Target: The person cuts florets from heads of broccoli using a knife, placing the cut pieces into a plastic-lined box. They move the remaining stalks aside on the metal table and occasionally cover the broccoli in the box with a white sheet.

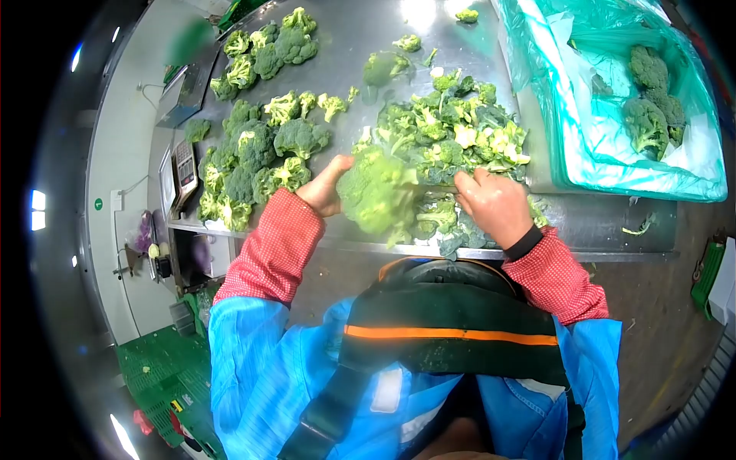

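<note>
A large broccoli head (pixel 376 190), blurred by motion, is in my left hand (pixel 326 186), whose fingers curl behind it. My right hand (pixel 494 203) is closed just right of that head, at the near edge of a pile of cut broccoli pieces (pixel 452 126); what it grips is hidden. To the left of my left hand, whole broccoli heads (pixel 249 153) lie grouped on the metal table (pixel 368 23). Farther back is another group of heads (pixel 268 54).
A crate lined with green plastic (pixel 563 142) holds several broccoli heads (pixel 652 100) at the right. A scale (pixel 184 165) stands at the table's left edge. Green crates (pixel 157 376) are on the floor at lower left.
</note>
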A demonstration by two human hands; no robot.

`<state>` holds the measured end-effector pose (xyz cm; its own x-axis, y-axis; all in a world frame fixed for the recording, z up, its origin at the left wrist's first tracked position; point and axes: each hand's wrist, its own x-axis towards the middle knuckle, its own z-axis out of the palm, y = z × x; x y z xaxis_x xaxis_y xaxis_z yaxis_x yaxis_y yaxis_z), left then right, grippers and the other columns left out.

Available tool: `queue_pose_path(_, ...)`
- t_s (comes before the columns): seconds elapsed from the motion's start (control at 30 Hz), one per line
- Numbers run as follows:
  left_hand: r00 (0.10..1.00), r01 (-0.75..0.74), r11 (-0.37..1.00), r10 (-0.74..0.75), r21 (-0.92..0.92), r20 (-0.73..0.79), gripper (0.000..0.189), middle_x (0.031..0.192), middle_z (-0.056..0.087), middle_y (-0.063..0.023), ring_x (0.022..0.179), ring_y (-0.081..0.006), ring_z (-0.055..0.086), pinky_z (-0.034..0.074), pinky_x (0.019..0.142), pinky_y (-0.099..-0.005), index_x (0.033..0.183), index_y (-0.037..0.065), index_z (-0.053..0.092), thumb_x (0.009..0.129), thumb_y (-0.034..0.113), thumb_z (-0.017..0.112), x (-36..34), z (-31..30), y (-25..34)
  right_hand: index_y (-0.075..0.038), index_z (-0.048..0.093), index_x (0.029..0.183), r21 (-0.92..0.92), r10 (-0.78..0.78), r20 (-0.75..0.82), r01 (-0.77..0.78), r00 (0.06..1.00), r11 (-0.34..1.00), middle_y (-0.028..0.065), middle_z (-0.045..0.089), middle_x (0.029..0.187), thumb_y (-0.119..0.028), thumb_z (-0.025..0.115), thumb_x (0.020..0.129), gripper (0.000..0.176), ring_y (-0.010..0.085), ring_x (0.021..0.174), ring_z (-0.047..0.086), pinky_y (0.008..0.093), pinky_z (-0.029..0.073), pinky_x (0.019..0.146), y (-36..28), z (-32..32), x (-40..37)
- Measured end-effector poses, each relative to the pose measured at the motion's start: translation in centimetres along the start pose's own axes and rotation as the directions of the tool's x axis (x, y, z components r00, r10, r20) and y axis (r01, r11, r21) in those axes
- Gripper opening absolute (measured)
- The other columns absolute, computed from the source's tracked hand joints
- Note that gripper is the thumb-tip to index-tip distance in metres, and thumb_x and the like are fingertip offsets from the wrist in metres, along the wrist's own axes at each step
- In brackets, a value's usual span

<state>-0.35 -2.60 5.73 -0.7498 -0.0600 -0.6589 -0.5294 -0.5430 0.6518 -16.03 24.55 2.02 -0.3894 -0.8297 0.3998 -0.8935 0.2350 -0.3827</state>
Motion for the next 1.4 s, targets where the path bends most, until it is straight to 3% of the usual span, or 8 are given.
queue_pose_path(0.17, 0.982, 0.011, 1.000, -0.008, 0.013, -0.186, 0.060, 0.123, 0.064, -0.0135, 0.076, -0.0264, 0.073, 0.060, 0.046, -0.0312, 0.138, 0.009, 0.046, 0.094, 0.049, 0.050, -0.2, 0.0, 0.4, -0.005, 0.057, 0.101, 0.584, 0.372, 0.445, -0.579, 0.815, 0.569, 0.0239, 0.059, 0.071, -0.030, 0.054, 0.100, 0.025, 0.0479, 0.072, 0.058, 0.0541, 0.043, 0.060, -2.3, 3.2, -1.2)
queue_pose_path(0.47, 0.988, 0.150, 0.989, -0.150, -0.018, -0.030, 0.065, 0.137, 0.058, -0.0155, 0.118, -0.0296, 0.063, 0.055, 0.096, -0.0494, 0.145, 0.006, 0.043, 0.093, 0.046, 0.047, -0.6, -1.5, -1.2, -0.015, 0.060, 0.093, -0.296, -0.118, -0.012, 0.109, 0.993, 0.949, 0.0050, 0.056, 0.068, -0.015, 0.062, 0.086, 0.007, 0.0223, 0.057, 0.062, 0.0353, 0.050, 0.050, 1.0, 0.6, 0.2)
queue_pose_path(0.6, 0.999, 0.035, 0.988, -0.032, -0.149, 0.020, 0.072, 0.146, 0.049, -0.0139, 0.128, -0.0323, 0.055, 0.053, 0.098, -0.0530, 0.150, 0.010, 0.038, 0.091, 0.050, 0.053, -1.7, -2.0, -2.5, -0.012, 0.060, 0.097, 0.060, 0.372, -0.088, -0.368, 0.924, 0.928, 0.0114, 0.065, 0.074, -0.019, 0.058, 0.094, 0.008, 0.0318, 0.064, 0.065, 0.0428, 0.050, 0.054, 5.0, 2.9, -1.4)
queue_pose_path(0.87, 0.994, 0.105, 0.994, -0.105, 0.020, 0.033, 0.078, 0.148, 0.048, -0.0115, 0.124, -0.0299, 0.059, 0.056, 0.092, -0.0470, 0.150, 0.014, 0.037, 0.093, 0.066, 0.040, -3.0, -0.9, -0.7, -0.012, 0.059, 0.126, 0.664, 0.262, 0.307, -0.403, 0.915, 0.629, 0.0173, 0.068, 0.097, -0.030, 0.068, 0.088, 0.042, 0.0342, 0.077, 0.067, 0.0390, 0.053, 0.069, -2.0, 0.7, 1.7)
queue_pose_path(0.9, 0.976, 0.122, 0.974, -0.152, -0.190, -0.157, 0.071, 0.112, 0.071, -0.0121, 0.075, -0.0243, 0.074, 0.058, 0.043, -0.0281, 0.144, 0.014, 0.044, 0.096, 0.065, 0.035, -2.9, 2.5, 0.0, -0.012, 0.058, 0.129, 0.704, 0.229, 0.327, -0.398, 0.917, 0.588, 0.0173, 0.068, 0.101, -0.030, 0.069, 0.087, 0.047, 0.0335, 0.078, 0.067, 0.0380, 0.053, 0.070, -2.2, 0.6, 2.1)
queue_pose_path(1.0, 0.976, 0.181, 0.968, -0.199, -0.172, -0.092, 0.080, 0.116, 0.070, -0.0115, 0.076, -0.0254, 0.074, 0.063, 0.052, -0.0337, 0.146, 0.017, 0.043, 0.092, 0.075, 0.036, -2.3, 4.8, 0.4, -0.008, 0.056, 0.132, 0.775, 0.048, 0.116, -0.121, 0.992, 0.620, 0.0164, 0.066, 0.107, -0.023, 0.070, 0.085, 0.051, 0.0264, 0.081, 0.067, 0.0349, 0.053, 0.072, -1.4, 3.1, 3.2)
queue_pose_path(1.17, 0.995, -0.003, 0.977, -0.020, 0.215, 0.101, 0.096, 0.160, 0.025, -0.0092, 0.143, -0.0319, 0.036, 0.052, 0.095, -0.0571, 0.159, 0.022, 0.015, 0.087, 0.085, 0.026, -0.9, 3.6, -0.9, 0.000, 0.061, 0.117, 0.891, 0.378, 0.376, -0.442, 0.846, 0.102, 0.0029, 0.064, 0.084, -0.018, 0.069, 0.090, 0.034, 0.0090, 0.067, 0.060, 0.0259, 0.049, 0.060, -0.7, 4.0, 2.3)
queue_pose_path(1.4, 0.911, -0.373, 0.840, 0.412, 0.395, -0.014, 0.089, 0.148, 0.042, -0.0128, 0.126, -0.0236, 0.052, 0.045, 0.103, -0.0396, 0.158, 0.017, 0.012, 0.092, 0.037, 0.067, 0.9, 5.2, -2.3, -0.004, 0.061, 0.103, 0.818, 0.475, 0.474, -0.570, 0.742, 0.075, -0.0024, 0.056, 0.070, -0.030, 0.065, 0.096, 0.027, 0.0056, 0.060, 0.053, 0.0238, 0.043, 0.054, -1.1, 3.9, 2.0)
